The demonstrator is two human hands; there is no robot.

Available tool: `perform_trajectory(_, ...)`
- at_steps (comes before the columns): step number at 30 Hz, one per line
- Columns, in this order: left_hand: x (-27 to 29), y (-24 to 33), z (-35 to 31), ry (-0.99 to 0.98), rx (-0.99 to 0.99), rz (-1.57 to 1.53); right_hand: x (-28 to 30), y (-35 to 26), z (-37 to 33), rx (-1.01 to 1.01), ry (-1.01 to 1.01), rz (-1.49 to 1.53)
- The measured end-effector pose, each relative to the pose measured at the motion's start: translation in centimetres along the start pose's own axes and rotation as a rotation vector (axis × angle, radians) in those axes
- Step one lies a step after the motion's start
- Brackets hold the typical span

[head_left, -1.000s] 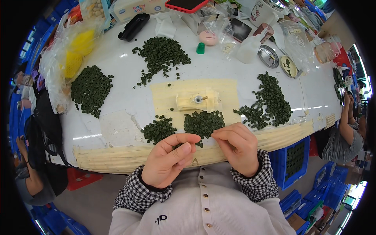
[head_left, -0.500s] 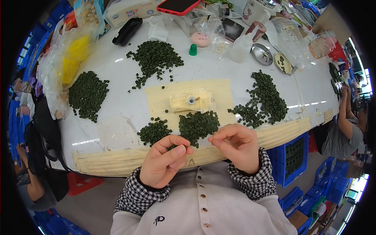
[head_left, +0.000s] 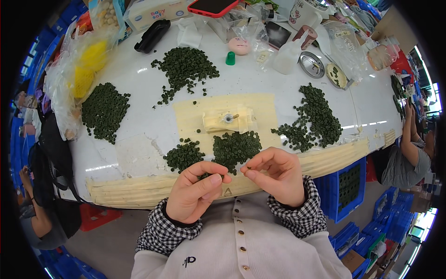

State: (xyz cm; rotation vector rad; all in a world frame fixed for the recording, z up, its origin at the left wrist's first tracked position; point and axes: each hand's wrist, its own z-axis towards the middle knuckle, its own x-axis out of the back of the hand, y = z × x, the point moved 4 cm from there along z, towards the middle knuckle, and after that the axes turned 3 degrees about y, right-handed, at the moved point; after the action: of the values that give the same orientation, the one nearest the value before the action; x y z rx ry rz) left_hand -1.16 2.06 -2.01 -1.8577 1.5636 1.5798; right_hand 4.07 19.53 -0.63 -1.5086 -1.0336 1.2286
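Note:
Above the table's near edge, my left hand (head_left: 197,190) is curled closed, with small dark green parts (head_left: 204,176) showing between its fingers. My right hand (head_left: 278,176) pinches a tiny dark green piece (head_left: 249,169) at its fingertips, a short gap from the left. Just beyond my hands lie a heap of dark green ring-shaped parts (head_left: 236,148) and a smaller heap of green parts (head_left: 184,156). Behind them, a small metal fixture with a peg (head_left: 228,119) is taped onto a yellow taped patch (head_left: 190,111) of the white table.
More green heaps lie at the far middle (head_left: 186,67), the left (head_left: 106,111) and the right (head_left: 318,116). Along the back are a black case (head_left: 152,36), a red-edged phone (head_left: 213,6), a squeeze bottle (head_left: 285,58) and round tins (head_left: 311,64). Other people sit at both sides.
My right hand has moved slightly left, toward my left hand, and a small dark piece now shows at its fingertips. My left hand has barely moved.

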Motion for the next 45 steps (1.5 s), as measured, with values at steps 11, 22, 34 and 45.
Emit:
perform_trajectory(11, 0.4, -0.3, 0.1, -0.02, -0.019, 0.061, -0.3, -0.5, 0.1, 0.201, 0.02, -0.224)
perform_trajectory(22, 0.2, -0.5, 0.1, 0.013, -0.053, 0.138, -2.1, -2.4, -0.2, 0.295, 0.086, -0.382)
perform_trajectory(34, 0.0, -0.3, 0.1, 0.028, -0.099, 0.122, -1.6, -0.9, 0.2, 0.209, 0.035, -0.219)
perform_trajectory(45, 0.2, -0.3, 0.1, 0.104, -0.183, 0.271, -2.2, -0.9, -0.1, 0.24, 0.094, -0.261)
